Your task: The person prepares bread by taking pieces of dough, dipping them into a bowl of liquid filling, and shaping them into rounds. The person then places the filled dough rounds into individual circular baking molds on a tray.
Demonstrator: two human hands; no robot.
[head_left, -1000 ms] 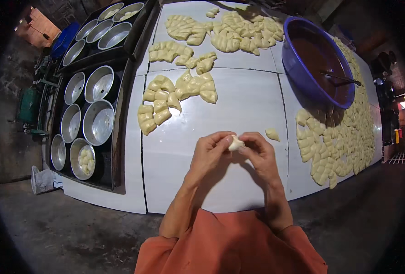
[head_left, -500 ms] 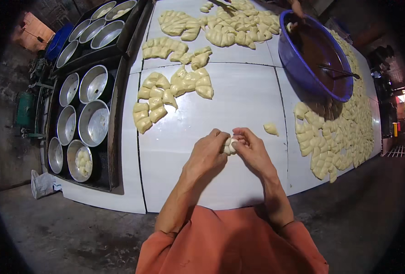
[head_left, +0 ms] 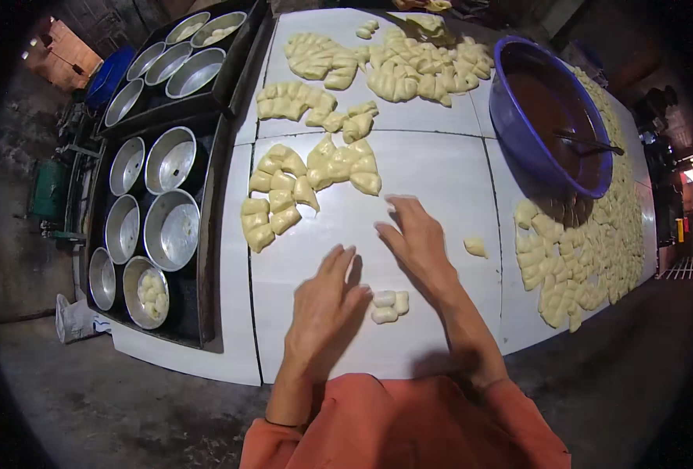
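Between my forearms, a small cluster of pale dough pieces (head_left: pixel 389 306) lies on the white table. My left hand (head_left: pixel 323 301) is just left of it, fingers stretched forward and holding nothing. Farther out, my right hand (head_left: pixel 418 238) hovers over the table with its fingers extended and apart, also without anything in it. Beyond the hands lie cut dough pieces in joined groups; the nearest are a glossy batch (head_left: pixel 342 164) and a smaller batch (head_left: pixel 272 195) to its left. One lone dough piece (head_left: pixel 475 248) rests to the right of my right hand.
Black trays with round metal tins (head_left: pixel 172 229) stand along the left side; one near tin (head_left: pixel 146 293) contains dough pieces. A purple basin (head_left: pixel 510 117) of brown liquid, with a dark-handled utensil, sits at the right. Dough (head_left: pixel 577 266) covers the table's right edge.
My hands have let go of the dough pieces, which now lie on the table nearer to me. Both hands have moved apart and opened. The other person's hand at the basin has left.
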